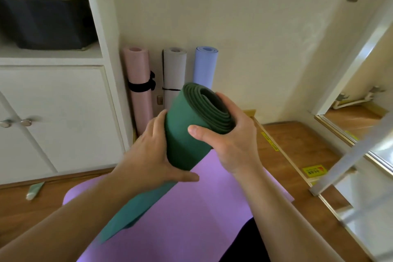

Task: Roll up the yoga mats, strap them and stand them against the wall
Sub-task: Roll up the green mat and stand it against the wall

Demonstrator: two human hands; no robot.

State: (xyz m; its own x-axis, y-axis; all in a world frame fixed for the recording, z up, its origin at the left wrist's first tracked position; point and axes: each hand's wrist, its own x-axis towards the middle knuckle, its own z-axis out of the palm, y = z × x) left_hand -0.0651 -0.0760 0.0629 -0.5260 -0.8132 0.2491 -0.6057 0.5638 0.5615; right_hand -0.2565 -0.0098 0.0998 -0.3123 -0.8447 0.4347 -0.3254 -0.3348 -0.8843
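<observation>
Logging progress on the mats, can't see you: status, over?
Both hands, left and right, grip the green mat, rolled, tail hanging, no strap seen. Pink, grey, blue mats stand at wall. Purple mat still flat below.

The green mat [187, 134] hides the lower part of the blue mat [205, 66] and the foot of the grey mat [174, 70] at 12 o'clock, and the left hand [148, 155] covers part of its roll, while the fingers of the right hand [231, 140] curl out of sight behind its far end. The purple mat [212, 208] on the floor is cut off by the picture's bottom edge at 6 o'clock and partly covered by both forearms. At 10 o'clock the dark basket [42, 21] runs off the left edge with contents too blurred to name, and the print on the yellow label [314, 170] at 4 o'clock is too small to read.
</observation>
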